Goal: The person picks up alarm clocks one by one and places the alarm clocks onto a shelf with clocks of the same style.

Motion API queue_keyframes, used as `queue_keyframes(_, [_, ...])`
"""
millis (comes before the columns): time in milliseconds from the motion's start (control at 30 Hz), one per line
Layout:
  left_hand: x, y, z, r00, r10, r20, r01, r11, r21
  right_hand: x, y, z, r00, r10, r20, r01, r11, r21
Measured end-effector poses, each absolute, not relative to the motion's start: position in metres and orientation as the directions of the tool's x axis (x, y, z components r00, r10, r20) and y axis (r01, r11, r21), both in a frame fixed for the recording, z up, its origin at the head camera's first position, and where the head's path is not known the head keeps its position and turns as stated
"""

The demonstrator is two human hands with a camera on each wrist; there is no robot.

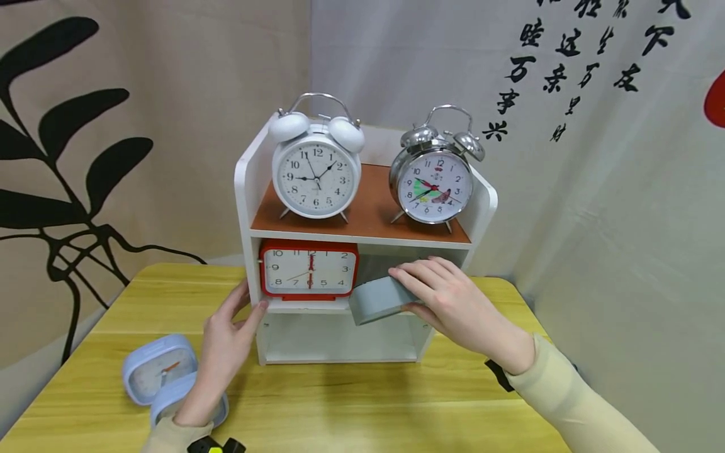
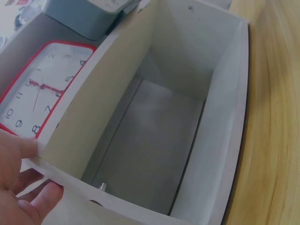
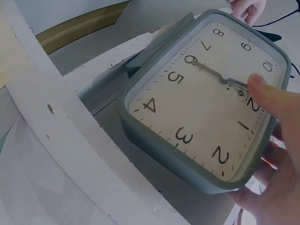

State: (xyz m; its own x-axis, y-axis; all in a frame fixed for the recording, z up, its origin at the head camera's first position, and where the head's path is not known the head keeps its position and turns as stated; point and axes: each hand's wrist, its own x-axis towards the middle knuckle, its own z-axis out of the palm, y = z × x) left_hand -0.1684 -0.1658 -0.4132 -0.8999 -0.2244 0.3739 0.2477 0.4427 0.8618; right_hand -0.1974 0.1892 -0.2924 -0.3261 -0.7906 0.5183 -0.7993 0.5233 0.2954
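My right hand (image 1: 447, 302) grips a grey-green rectangular clock (image 1: 378, 299), thumb across the dial and fingers behind. The clock is tilted at the front of the middle compartment. Its numbered face (image 3: 197, 103) shows in the right wrist view. My left hand (image 1: 229, 340) holds the left side of the white shelf unit (image 1: 249, 217), thumb at the front edge and fingers along the outside. Inside that middle compartment, on the left, stands a red rectangular clock (image 1: 309, 272), beside the grey-green one. In the left wrist view the left hand's fingertips (image 2: 49, 197) lie against the side panel.
On the brown top shelf stand a white twin-bell alarm clock (image 1: 317, 167) and a silver twin-bell alarm clock (image 1: 435, 182). Two light-blue clocks (image 1: 150, 368) are on the wooden table (image 1: 340, 402), partly behind the left forearm. Cloth curtains (image 1: 198, 126) hang behind.
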Motion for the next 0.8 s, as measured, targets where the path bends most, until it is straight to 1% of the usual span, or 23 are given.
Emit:
queue_keyframes(467, [-0.170,-0.165,-0.414,-0.896,-0.222,0.385,0.258,0.446,0.857,-0.199,0.187,-0.306,-0.284,-0.757,0.588,-0.738,0.564,0.370])
queue_keyframes(600, [-0.170,-0.165,-0.415,-0.894,-0.226,0.388,0.257,0.450,0.855,-0.198,0.185,-0.314,-0.256,-0.728,0.635,-0.735,0.574,0.361])
queue_keyframes(667, [-0.170,-0.165,-0.414,-0.895,-0.227,0.383,0.252,0.450,0.857,-0.198,0.184,-0.317,-0.230,-0.711,0.664,-0.739,0.572,0.356])
queue_keyframes(800, [-0.169,-0.165,-0.413,-0.900,-0.230,0.371,0.244,0.440,0.864,-0.196,0.181,-0.321,-0.211,-0.685,0.698,-0.720,0.592,0.363])
